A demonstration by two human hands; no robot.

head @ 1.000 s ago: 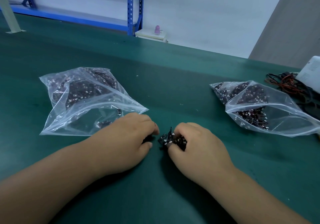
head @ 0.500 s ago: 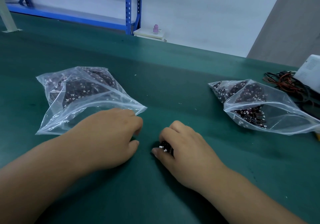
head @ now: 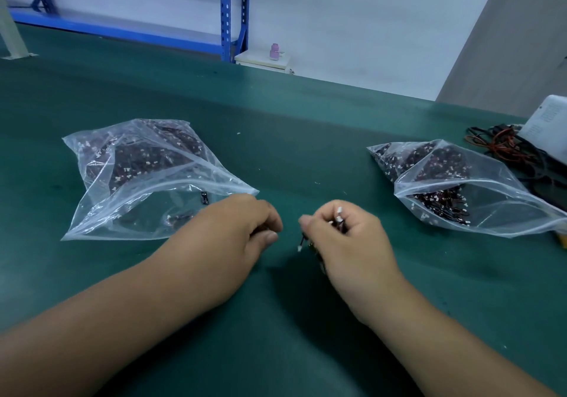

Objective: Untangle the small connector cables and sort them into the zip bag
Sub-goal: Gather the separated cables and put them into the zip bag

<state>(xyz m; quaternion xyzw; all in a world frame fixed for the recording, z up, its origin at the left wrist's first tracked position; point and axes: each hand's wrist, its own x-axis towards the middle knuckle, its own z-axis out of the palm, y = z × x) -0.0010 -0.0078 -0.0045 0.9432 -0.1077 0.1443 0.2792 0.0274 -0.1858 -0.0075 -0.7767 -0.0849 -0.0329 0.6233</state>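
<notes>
Now both bare forearms reach in from the near edge and angle toward each other over the middle of the mat. The left hand (head: 239, 228) lies palm down and low, its fingers curled under and the thumb tucked against the forefinger. A dark patch sits at that pinch, but whether it is a cable or only shadow cannot be told. The right hand (head: 346, 243) is raised a little, with its fingers closed into a loose fist round a small bunch of connector cables (head: 339, 221). White plugs poke out above the knuckles, and one wire with a white tip hangs below the thumb. The two hands are near each other but apart.

Half a second ago the right hand lay flat over the bunch on the mat. It has since lifted and turned, so the plugs now show. The left hand has slid toward the right hand, away from the mouth of its bag. Both bags lie where they were.

The green table (head: 306, 114) fills most of the view. The left zip bag (head: 147, 182) lies open-mouthed just beyond the left hand, with a dark mass of cables at its far end and a few loose pieces near the opening. The right zip bag (head: 478, 209) lies well to the right, also holding cables. Beyond it sit tangled red and black wires (head: 503, 148) and a white device (head: 549, 126). A blue rack (head: 227, 13) stands against the pale wall behind the table. Beside it, a small pink bottle (head: 275, 50) rests on a low white cabinet (head: 264, 60).
</notes>
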